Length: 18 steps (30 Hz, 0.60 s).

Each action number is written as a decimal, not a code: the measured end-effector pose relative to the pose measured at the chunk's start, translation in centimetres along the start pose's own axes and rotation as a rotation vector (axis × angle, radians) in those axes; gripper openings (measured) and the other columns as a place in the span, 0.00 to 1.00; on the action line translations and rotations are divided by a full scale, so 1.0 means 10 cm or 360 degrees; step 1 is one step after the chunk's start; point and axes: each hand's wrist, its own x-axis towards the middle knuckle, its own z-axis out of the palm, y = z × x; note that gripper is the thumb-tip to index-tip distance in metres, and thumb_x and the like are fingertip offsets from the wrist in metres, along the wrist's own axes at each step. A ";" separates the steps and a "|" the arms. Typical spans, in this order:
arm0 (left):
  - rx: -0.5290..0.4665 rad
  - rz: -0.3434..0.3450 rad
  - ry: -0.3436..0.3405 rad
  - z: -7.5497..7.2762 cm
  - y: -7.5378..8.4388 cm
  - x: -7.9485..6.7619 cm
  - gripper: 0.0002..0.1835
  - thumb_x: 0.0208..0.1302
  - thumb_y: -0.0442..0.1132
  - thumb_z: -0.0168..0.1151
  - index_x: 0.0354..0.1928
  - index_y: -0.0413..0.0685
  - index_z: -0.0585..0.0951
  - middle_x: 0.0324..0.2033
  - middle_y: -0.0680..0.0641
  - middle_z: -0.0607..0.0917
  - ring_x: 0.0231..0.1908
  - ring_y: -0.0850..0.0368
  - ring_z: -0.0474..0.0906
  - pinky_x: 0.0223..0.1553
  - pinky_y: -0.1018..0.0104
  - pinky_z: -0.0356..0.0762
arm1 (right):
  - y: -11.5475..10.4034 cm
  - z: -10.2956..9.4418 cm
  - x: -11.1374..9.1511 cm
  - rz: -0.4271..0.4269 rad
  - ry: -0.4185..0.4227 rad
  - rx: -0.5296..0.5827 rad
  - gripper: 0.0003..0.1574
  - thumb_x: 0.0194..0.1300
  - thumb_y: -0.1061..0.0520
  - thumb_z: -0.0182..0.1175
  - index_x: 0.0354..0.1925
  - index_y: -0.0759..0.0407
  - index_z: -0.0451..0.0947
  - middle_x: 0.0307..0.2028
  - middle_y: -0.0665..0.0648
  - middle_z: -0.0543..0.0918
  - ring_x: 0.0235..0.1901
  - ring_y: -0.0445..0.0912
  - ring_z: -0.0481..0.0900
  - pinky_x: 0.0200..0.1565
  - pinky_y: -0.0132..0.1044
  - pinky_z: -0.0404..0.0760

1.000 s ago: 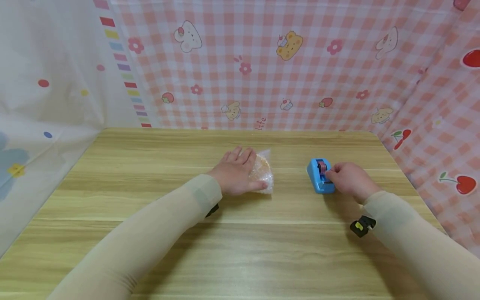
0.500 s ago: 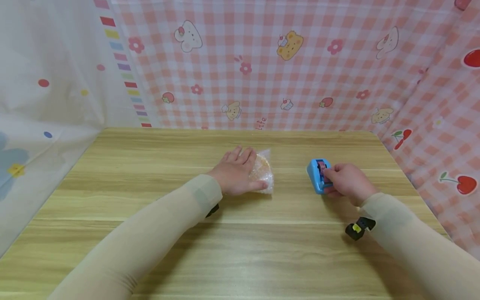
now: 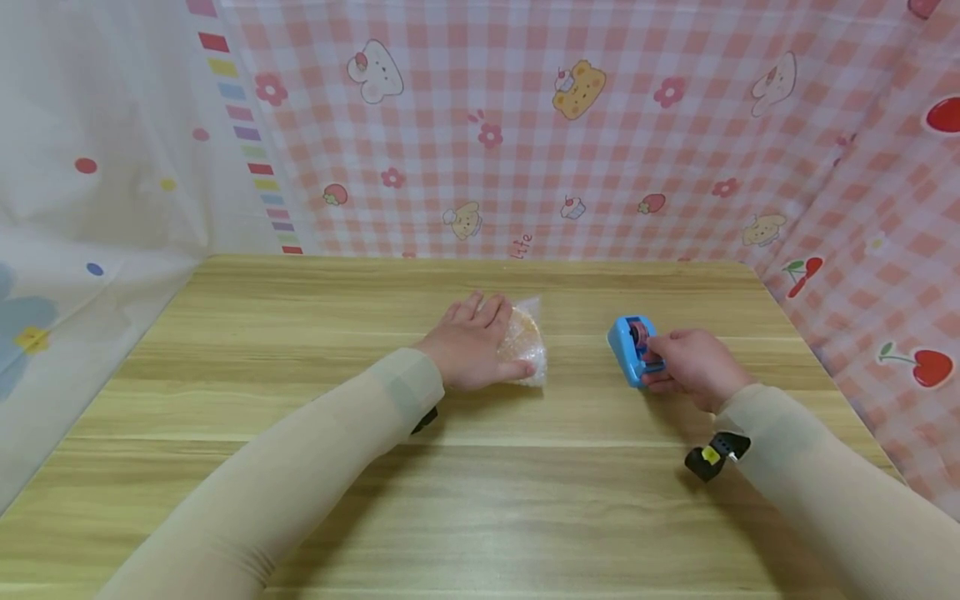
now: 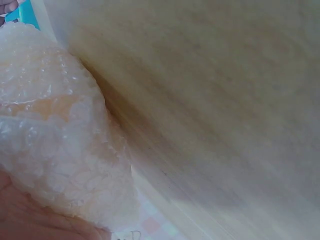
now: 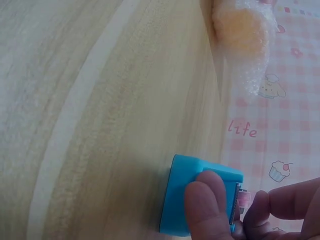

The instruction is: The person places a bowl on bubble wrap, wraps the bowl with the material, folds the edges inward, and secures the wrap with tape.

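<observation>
My left hand (image 3: 467, 354) lies spread over a bubble-wrapped parcel (image 3: 529, 337) on the table, palm down, thumb toward me. Something round and orange-yellow shows through the wrap; the left wrist view has the bubbled layers (image 4: 55, 145) close up. To the right stands a small blue tape dispenser (image 3: 622, 354) with a roll of pink tape (image 3: 639, 335). My right hand (image 3: 696, 362) grips its right side. In the right wrist view, two fingers (image 5: 202, 200) press the blue body (image 5: 182, 187), while thumb and another finger come together by the pink tape (image 5: 244, 198) at the toothed cutter.
The wood-grain table (image 3: 480, 492) reaches back to a pink checked cloth (image 3: 450, 150) hung behind it. More cloth hangs along the left and right sides. A black wrist camera (image 3: 716, 456) sits under my right sleeve, low over the table.
My right fingers have come round the front of the tape dispenser, which has shifted slightly left. The left hand and the bubble-wrapped parcel stay where they were.
</observation>
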 end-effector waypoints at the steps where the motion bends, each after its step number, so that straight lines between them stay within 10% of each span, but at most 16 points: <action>1: 0.0000 0.0001 0.0002 0.00 0.00 0.00 0.63 0.66 0.86 0.34 0.85 0.46 0.37 0.86 0.46 0.38 0.85 0.41 0.30 0.84 0.43 0.36 | 0.00 0.00 0.00 0.0002 -0.0002 -0.0001 0.34 0.86 0.49 0.39 0.68 0.79 0.65 0.64 0.71 0.72 0.44 0.45 0.86 0.52 0.38 0.89; 18: 0.0006 -0.0002 0.0003 0.00 0.00 0.00 0.62 0.67 0.85 0.34 0.85 0.45 0.37 0.86 0.45 0.38 0.85 0.41 0.30 0.84 0.43 0.36 | -0.02 -0.02 -0.02 0.0028 -0.0072 0.0114 0.35 0.85 0.53 0.33 0.74 0.80 0.57 0.69 0.70 0.68 0.50 0.47 0.83 0.60 0.43 0.85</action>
